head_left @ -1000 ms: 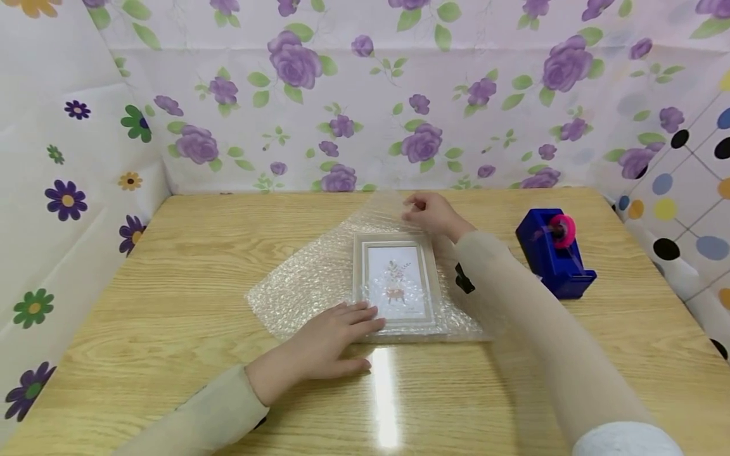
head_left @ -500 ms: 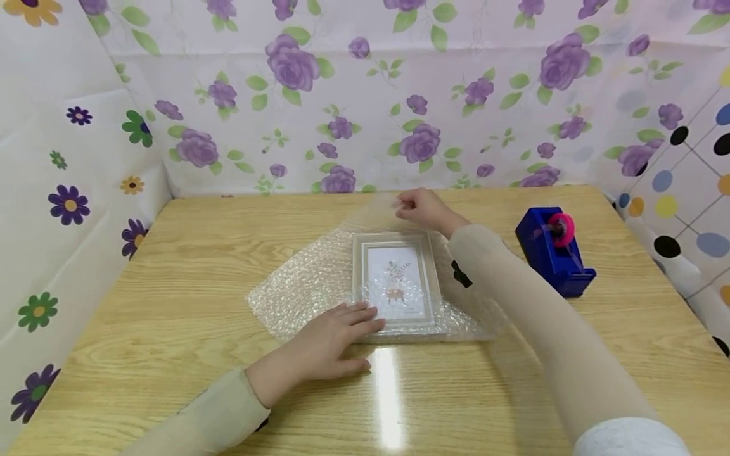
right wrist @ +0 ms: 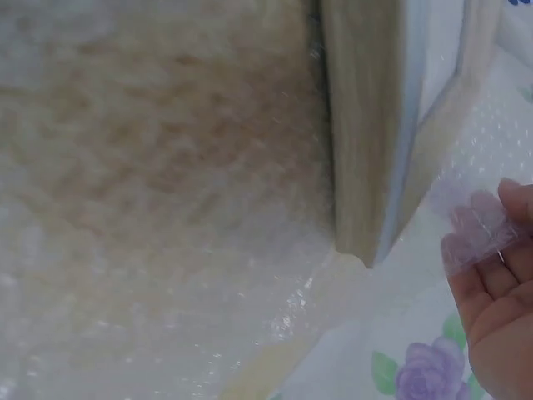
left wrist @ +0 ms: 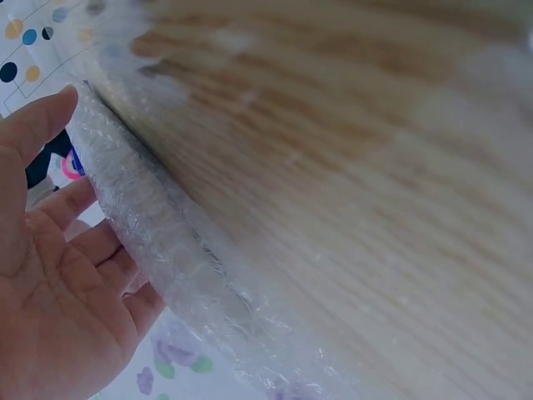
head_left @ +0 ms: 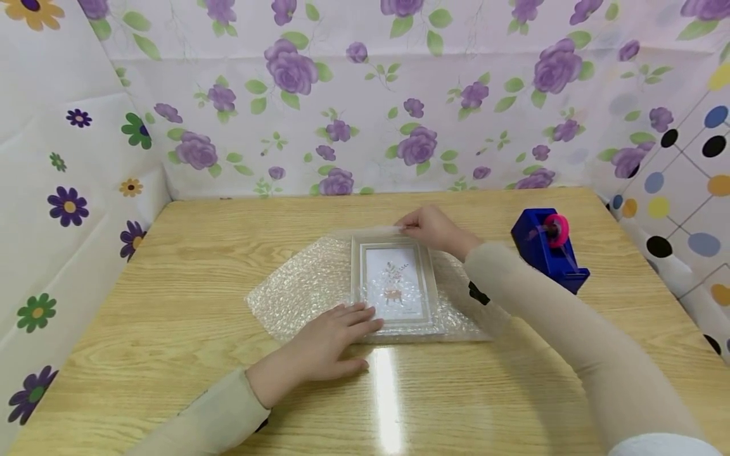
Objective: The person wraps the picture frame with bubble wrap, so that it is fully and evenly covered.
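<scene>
Rests the left hand, fingers straight and slightly apart, on bubble wrap over the near left corner of a picture frame, keeping to the near side of it on the bench. Leaves the frame's near half hazy under that wrap, with tiny marks at the print's lower right too small to read. Pinches the wrap's far edge just beyond the frame with the right hand — cut off in the right wrist view — beside a blue tape dispenser, well apart, and before a floral backdrop.
</scene>
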Available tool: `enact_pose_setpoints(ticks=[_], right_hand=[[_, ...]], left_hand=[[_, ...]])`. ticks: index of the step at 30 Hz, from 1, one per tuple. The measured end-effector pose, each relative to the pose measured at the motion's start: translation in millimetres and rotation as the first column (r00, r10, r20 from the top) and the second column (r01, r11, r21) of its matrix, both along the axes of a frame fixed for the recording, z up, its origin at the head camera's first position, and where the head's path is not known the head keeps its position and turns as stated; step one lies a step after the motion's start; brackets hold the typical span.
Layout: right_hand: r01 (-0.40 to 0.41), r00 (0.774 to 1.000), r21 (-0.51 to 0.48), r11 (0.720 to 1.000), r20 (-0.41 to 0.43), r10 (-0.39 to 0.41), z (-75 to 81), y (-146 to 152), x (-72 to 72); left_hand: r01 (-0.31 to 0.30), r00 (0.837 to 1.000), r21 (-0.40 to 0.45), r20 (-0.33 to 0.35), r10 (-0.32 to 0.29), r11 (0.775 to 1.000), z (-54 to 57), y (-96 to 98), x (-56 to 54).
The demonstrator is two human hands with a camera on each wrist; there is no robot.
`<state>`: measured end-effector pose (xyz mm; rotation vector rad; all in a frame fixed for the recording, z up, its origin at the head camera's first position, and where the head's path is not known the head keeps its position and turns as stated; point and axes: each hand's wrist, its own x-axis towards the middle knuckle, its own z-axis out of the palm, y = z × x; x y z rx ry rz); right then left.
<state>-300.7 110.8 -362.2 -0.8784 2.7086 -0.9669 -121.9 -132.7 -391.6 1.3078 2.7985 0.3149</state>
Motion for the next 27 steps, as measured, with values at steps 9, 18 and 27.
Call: enact_pose_setpoints(ticks=[9,18,27], right_hand=[[-0.091,0.981,0.108,0.99,-0.164,0.108,-14.9,5,14.5],[-0.206,0.878,0.227,0.952,-0.387,0.282,-22.9,6,20.4],[-0.128,0.855,0.451,0.883,-0.401,0.329,-23.4,1,29.7]], left_hand=[[-0.016,1.0,-0.004,0.004,0.016,1.0,1.2,0.7,1.8],[-0.013,1.0,-0.002,-0.021,0.013,1.0,0.5,1.1,-0.2],[-0.014,1.0,-0.005,-0.007,0.014,1.0,1.0,1.5,0.3]])
